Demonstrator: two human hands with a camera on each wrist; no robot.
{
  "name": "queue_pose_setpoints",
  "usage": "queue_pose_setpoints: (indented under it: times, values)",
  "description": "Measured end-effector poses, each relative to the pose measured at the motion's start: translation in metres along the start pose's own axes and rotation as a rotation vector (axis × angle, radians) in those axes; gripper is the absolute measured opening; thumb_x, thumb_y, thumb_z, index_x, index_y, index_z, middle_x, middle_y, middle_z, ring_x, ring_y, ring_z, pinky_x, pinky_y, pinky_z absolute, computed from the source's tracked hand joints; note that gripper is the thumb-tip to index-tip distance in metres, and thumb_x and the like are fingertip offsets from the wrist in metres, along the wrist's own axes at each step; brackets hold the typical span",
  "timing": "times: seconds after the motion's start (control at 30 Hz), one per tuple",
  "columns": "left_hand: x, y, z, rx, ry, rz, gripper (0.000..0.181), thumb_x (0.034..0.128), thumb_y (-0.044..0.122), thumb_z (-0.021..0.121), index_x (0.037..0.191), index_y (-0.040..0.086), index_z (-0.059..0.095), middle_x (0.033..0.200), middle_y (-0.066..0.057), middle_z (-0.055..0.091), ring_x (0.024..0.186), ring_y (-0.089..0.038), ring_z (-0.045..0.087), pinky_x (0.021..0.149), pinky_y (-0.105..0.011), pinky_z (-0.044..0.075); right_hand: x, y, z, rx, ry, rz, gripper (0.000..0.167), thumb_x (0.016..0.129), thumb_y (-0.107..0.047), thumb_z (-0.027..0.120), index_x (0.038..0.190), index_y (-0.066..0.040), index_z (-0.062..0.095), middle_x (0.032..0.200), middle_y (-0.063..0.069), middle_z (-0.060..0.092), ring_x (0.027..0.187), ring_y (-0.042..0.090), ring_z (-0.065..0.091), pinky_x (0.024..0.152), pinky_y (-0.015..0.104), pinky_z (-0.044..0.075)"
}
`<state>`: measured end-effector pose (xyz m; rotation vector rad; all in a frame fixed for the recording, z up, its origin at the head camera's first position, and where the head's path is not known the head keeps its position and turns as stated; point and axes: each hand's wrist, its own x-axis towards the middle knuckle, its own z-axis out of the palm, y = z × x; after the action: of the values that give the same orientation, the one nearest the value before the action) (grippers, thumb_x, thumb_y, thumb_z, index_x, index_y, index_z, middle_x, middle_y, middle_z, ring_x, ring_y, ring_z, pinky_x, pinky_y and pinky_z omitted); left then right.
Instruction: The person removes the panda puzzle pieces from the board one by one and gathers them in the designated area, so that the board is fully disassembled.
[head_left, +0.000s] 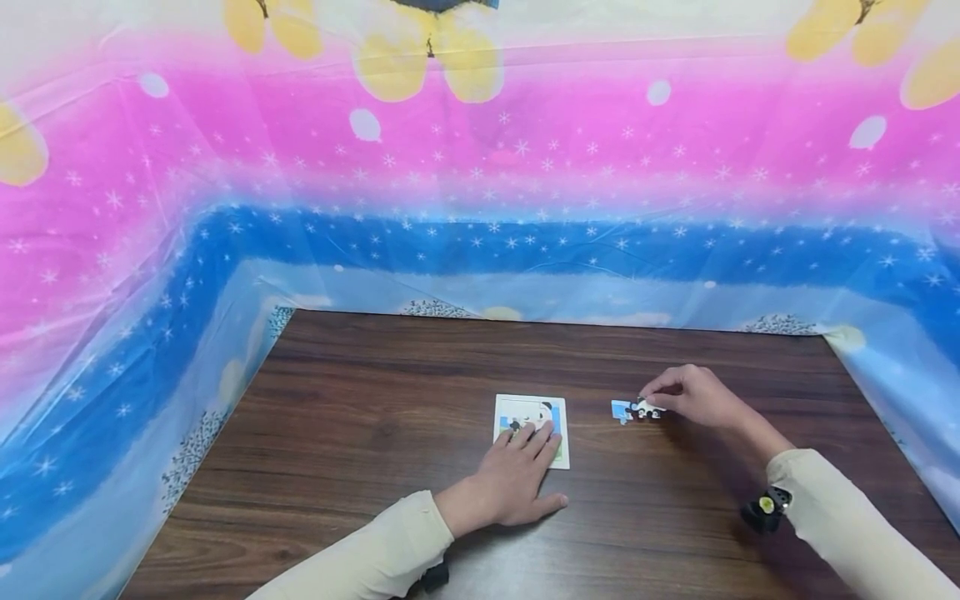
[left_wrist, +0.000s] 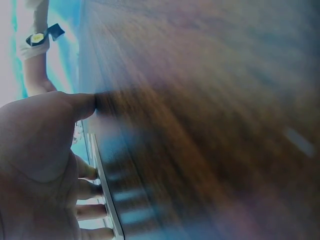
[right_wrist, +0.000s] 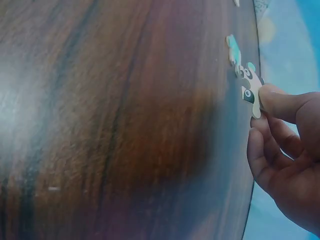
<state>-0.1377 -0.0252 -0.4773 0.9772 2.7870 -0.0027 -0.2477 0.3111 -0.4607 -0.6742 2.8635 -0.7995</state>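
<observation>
A square jigsaw puzzle board [head_left: 530,406] with a white border lies on the table, its picture partly covered by my left hand [head_left: 517,471]. The fingers of that hand are spread and rest on the board, while the thumb reaches out over the wood. To the right, my right hand [head_left: 697,397] pinches a puzzle piece [right_wrist: 255,86] with a panda's eyes on it, between thumb and fingers. The piece is tilted up in the right wrist view. Just left of it lies a light-blue puzzle piece [head_left: 620,410]; whether the two touch, I cannot tell.
The dark wooden table [head_left: 360,400] extends around both hands. A patterned cloth [head_left: 480,242] in pink and blue hangs behind its far edge and along the sides. Each wrist carries a small black camera [head_left: 763,511] at the cuff.
</observation>
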Motion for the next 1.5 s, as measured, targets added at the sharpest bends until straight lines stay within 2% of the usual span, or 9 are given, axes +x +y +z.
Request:
queue_pose_setpoints:
  times: [0.2, 0.53, 0.9, 1.03, 1.17, 1.33, 1.5]
  values:
    - [0.000, 0.000, 0.000, 0.000, -0.003, -0.003, 0.084, 0.1011, 0.067, 0.038, 0.164, 0.014, 0.024, 0.171, -0.005, 0.018, 0.156, -0.025, 0.021, 0.123, -0.047, 0.027, -0.003, 0.008, 0.003, -0.001, 0.003, 0.021, 0.010, 0.094, -0.016, 0.075, 0.101, -0.019, 0.082, 0.098, -0.004, 0.074, 0.092, 0.017, 0.067, 0.076, 0.035, 0.052]
    - [0.000, 0.000, 0.001, -0.003, 0.001, -0.003, 0.083, 0.1010, 0.067, 0.038, 0.164, 0.014, 0.025, 0.171, -0.005, 0.018, 0.156, -0.026, 0.022, 0.122, -0.048, 0.027, -0.005, 0.017, 0.012, -0.011, 0.015, 0.029, 0.010, 0.093, -0.015, 0.075, 0.100, -0.018, 0.082, 0.098, -0.003, 0.075, 0.093, 0.019, 0.068, 0.078, 0.038, 0.054]
    - [-0.001, 0.000, 0.000, 0.001, 0.002, 0.004, 0.083, 0.1014, 0.067, 0.037, 0.164, 0.014, 0.025, 0.171, -0.006, 0.019, 0.156, -0.026, 0.022, 0.122, -0.048, 0.028, -0.007, 0.018, 0.017, 0.008, 0.026, 0.040, 0.012, 0.094, -0.016, 0.075, 0.103, -0.016, 0.082, 0.093, -0.004, 0.072, 0.078, 0.009, 0.061, 0.066, 0.028, 0.049]
    - [-0.002, 0.000, 0.000, -0.002, 0.003, 0.004, 0.083, 0.1016, 0.067, 0.036, 0.164, 0.014, 0.024, 0.171, -0.006, 0.018, 0.156, -0.027, 0.022, 0.123, -0.048, 0.026, -0.005, 0.019, 0.016, 0.000, 0.035, 0.045, 0.013, 0.094, -0.016, 0.075, 0.104, -0.016, 0.082, 0.093, -0.004, 0.073, 0.076, 0.008, 0.059, 0.066, 0.027, 0.047]
    - [-0.002, 0.001, 0.001, 0.001, 0.006, 0.002, 0.083, 0.1015, 0.068, 0.035, 0.164, 0.014, 0.024, 0.171, -0.006, 0.018, 0.156, -0.026, 0.022, 0.123, -0.047, 0.026, -0.001, 0.013, 0.013, -0.015, 0.065, 0.031, 0.013, 0.094, -0.015, 0.075, 0.104, -0.016, 0.082, 0.093, -0.003, 0.072, 0.073, 0.009, 0.056, 0.064, 0.027, 0.045]
    - [-0.002, 0.000, 0.002, 0.015, 0.024, 0.008, 0.082, 0.1014, 0.067, 0.036, 0.163, 0.014, 0.026, 0.170, -0.009, 0.021, 0.155, -0.027, 0.025, 0.122, -0.046, 0.029, 0.008, -0.007, 0.010, 0.030, 0.059, -0.001, 0.014, 0.096, -0.016, 0.073, 0.107, -0.014, 0.081, 0.093, -0.003, 0.070, 0.064, 0.011, 0.050, 0.057, 0.028, 0.043]
    - [-0.001, 0.000, 0.002, 0.021, 0.044, 0.008, 0.081, 0.1010, 0.068, 0.037, 0.162, 0.015, 0.030, 0.167, -0.008, 0.029, 0.153, -0.029, 0.028, 0.121, -0.048, 0.030, 0.021, -0.030, 0.017, 0.059, 0.039, -0.062, 0.016, 0.097, -0.018, 0.072, 0.110, -0.013, 0.080, 0.096, -0.004, 0.072, 0.073, 0.009, 0.060, 0.064, 0.029, 0.051]
